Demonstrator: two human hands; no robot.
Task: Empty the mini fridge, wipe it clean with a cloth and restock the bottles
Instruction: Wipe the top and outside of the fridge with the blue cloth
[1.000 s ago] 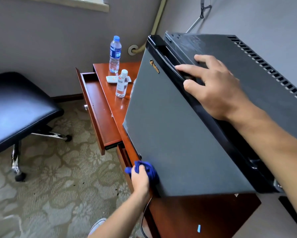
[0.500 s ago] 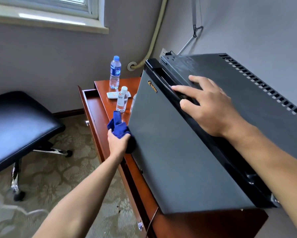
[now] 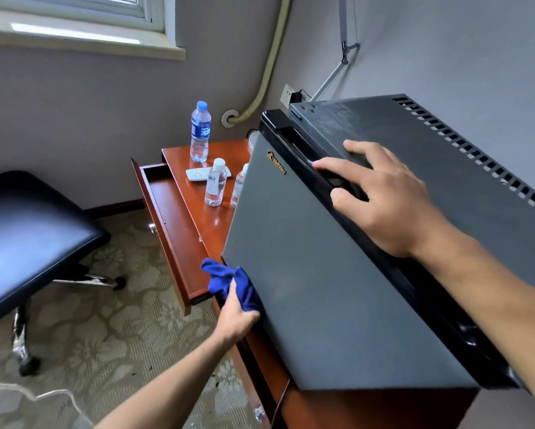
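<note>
The grey mini fridge [image 3: 337, 289] stands shut on the red-brown desk [image 3: 207, 218]. My left hand [image 3: 237, 320] grips a blue cloth [image 3: 229, 283] and holds it against the lower left edge of the fridge door. My right hand [image 3: 384, 196] rests on the fridge top, with its fingers curled into the black door handle groove. A tall blue-capped water bottle [image 3: 200, 131] and two small clear bottles [image 3: 215, 184] [image 3: 239, 187] stand on the desk left of the fridge.
An open desk drawer [image 3: 173, 224] juts out to the left. A white remote [image 3: 198, 174] lies behind the small bottles. A black office chair [image 3: 28, 236] stands at the left on patterned carpet. A wall socket [image 3: 288, 95] and a pipe sit behind the fridge.
My left hand with the cloth went up the door's left edge from the bottom corner, then came back down to the lower part. My right hand stayed on the handle.
</note>
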